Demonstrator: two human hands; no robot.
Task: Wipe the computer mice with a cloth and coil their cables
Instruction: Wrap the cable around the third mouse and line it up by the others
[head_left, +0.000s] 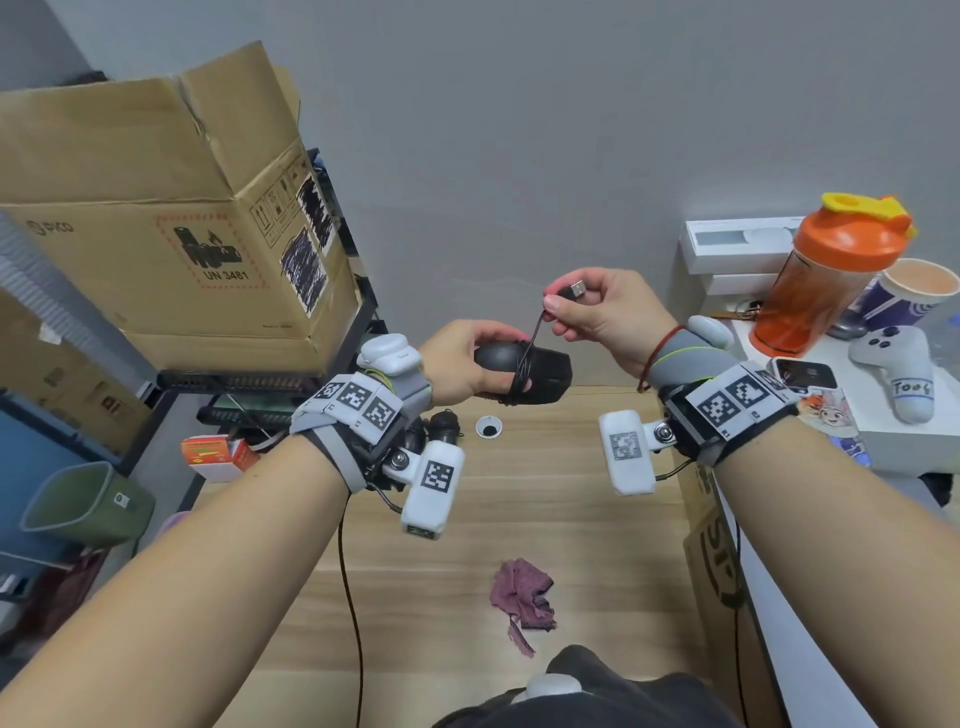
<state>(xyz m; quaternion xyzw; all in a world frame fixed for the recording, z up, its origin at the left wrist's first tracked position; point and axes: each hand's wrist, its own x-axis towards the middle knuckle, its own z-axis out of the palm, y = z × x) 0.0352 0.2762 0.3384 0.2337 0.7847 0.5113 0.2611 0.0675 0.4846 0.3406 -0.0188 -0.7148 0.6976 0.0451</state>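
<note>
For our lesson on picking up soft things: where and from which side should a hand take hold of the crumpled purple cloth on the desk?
Probably pinch the purple cloth at its raised, bunched upper part, coming straight down from above. It lies crumpled on the wooden desk with open surface around it, and the folds stand up there, while the thin tail toward the person lies flat and offers little to grip.

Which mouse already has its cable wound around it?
The black mouse held in the left hand, cable wrapped around it; the others on the desk are too hidden to tell.
</note>
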